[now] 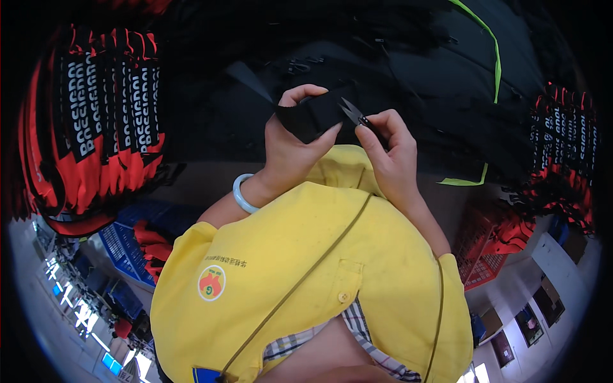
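Note:
My left hand (288, 145) grips a black strap-like fabric piece (327, 112) between thumb and fingers, and part of it curves into a loop beside the palm. In my right hand (394, 156) is a small pair of thread snips (352, 113), held by its dark handle. The pointed blades lean up and left, close to the right edge of the black piece. They look slightly apart; whether they touch the fabric I cannot tell. Both hands are over the near edge of a dark work surface (211, 108).
Stacks of red and black fabric pieces stand at the left (115, 121) and right (562, 143). Small dark bits (305, 64) and a bright green strip (496, 57) lie on the surface. A blue crate (124, 246) and a red crate (479, 255) flank me below.

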The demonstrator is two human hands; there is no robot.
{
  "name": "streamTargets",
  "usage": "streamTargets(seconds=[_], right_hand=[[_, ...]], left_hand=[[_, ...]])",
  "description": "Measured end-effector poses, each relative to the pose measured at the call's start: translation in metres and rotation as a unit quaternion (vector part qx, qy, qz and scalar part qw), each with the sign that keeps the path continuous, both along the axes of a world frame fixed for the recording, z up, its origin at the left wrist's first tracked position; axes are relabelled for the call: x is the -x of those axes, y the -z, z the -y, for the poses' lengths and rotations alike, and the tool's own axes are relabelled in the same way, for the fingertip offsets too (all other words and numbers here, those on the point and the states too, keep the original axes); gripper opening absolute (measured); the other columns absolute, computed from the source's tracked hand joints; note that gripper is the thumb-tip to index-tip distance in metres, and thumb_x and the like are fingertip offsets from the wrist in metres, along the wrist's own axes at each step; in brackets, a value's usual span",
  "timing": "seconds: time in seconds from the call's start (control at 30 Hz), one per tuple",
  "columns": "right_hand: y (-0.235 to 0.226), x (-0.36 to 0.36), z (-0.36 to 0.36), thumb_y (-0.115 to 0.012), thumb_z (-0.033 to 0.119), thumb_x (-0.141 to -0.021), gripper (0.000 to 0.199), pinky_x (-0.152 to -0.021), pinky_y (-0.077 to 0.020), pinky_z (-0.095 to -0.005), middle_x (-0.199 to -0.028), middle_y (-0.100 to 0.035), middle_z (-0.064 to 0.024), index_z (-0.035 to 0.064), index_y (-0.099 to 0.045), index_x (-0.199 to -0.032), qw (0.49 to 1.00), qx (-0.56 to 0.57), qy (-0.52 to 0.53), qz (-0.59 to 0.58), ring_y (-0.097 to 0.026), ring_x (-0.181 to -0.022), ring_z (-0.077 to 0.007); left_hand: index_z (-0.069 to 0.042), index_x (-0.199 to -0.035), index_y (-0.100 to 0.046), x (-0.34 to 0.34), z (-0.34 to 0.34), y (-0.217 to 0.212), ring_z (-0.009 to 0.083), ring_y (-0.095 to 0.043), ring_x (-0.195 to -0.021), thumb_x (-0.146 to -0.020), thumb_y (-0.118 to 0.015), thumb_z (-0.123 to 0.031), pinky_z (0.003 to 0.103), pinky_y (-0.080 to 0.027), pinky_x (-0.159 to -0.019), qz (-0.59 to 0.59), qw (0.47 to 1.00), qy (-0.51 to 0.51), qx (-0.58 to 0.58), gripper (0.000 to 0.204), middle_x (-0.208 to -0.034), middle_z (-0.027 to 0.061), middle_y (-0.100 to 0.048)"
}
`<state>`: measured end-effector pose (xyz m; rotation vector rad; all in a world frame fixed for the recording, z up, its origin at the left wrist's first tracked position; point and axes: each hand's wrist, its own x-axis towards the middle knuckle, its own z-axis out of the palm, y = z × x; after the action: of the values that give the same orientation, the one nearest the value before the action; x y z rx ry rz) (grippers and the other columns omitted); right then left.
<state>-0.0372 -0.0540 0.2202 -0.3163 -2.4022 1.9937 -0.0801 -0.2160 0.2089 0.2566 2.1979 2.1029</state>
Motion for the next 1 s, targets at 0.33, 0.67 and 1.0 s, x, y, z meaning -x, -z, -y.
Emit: streamTargets(seconds=[0.33, 0.67, 1.0], right_hand=[[-0.007, 0.009, 0.007, -0.066, 0.013, -0.087, 0.017, -0.054, -0.0431, -0.0232, -0.065, -0.059, -0.0058, 0.0011, -0.054, -0.087, 0.995, -0.095, -0.004, -0.031, -0.056, -0.057, -0.0107], [0.002, 0.000, -0.003, -0.067, 0.013, -0.086, 0.017, -0.054, -0.0410, -0.0222, -0.065, -0.058, -0.0042, 0.0010, -0.054, -0.087, 0.999, -0.040, 0.004, -0.025, -0.053, -0.056, -0.0092], [0.005, -0.012, -0.021, -0.064, 0.009, -0.086, 0.013, -0.058, -0.0405, -0.0206, -0.069, -0.056, -0.0035, 0.0001, -0.055, -0.087, 0.995, -0.084, 0.017, -0.057, -0.052, -0.063, -0.0061]], left_hand=[[-0.002, -0.111, -0.052, 0.002, -0.006, 0.000, 0.0106, -0.062, -0.086, -0.071, -0.073, 0.002, 0.022, -0.050, -0.076, 0.003, 1.000, -0.012, -0.011, 0.045, -0.096, 0.0056, -0.062], [-0.003, -0.112, -0.050, -0.005, -0.008, -0.003, 0.0108, -0.061, -0.088, -0.071, -0.074, 0.002, 0.022, -0.049, -0.076, 0.017, 1.000, -0.006, -0.020, 0.047, -0.098, 0.0055, -0.061], [-0.004, -0.114, -0.050, -0.005, -0.006, -0.001, 0.0100, -0.059, -0.089, -0.073, -0.072, 0.002, 0.021, -0.048, -0.079, 0.050, 0.998, 0.015, -0.032, 0.047, -0.098, 0.0040, -0.058]])
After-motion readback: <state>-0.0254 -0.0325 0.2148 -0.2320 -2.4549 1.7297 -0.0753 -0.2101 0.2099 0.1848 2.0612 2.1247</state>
